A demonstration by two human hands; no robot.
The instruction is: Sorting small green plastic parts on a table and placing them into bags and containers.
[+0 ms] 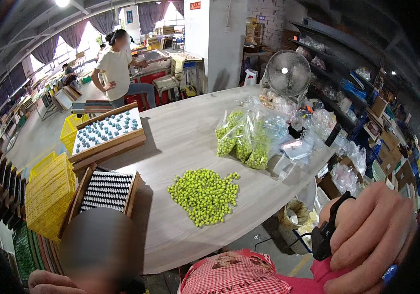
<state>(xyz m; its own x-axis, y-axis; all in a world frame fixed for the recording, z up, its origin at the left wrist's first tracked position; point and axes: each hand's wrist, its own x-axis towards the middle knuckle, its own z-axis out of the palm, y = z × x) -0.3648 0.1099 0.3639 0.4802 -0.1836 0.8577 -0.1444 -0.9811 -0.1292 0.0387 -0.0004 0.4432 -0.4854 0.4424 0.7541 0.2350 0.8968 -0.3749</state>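
Note:
Close in at the lower right is my right hand (372,237), raised well away from the tabletop. Its fingers are curled closed, and what they hold, if anything, is hidden. A black strap with a small black device (322,240) hangs at this hand. At the bottom left edge, only part of my left hand (50,283) shows, its fingers bent in. A blurred dark patch covers the area beside it. Neither hand touches the pile of small green beads (205,197) on the pale wooden table (171,127).
Clear bags of green beads (243,139) stand toward the table's right side, near a fan (288,73). Wooden trays of blue pieces (107,130) and black-and-white rows (109,191) lie left. Yellow crates (50,196) stand beyond. A person (117,68) stands behind the table.

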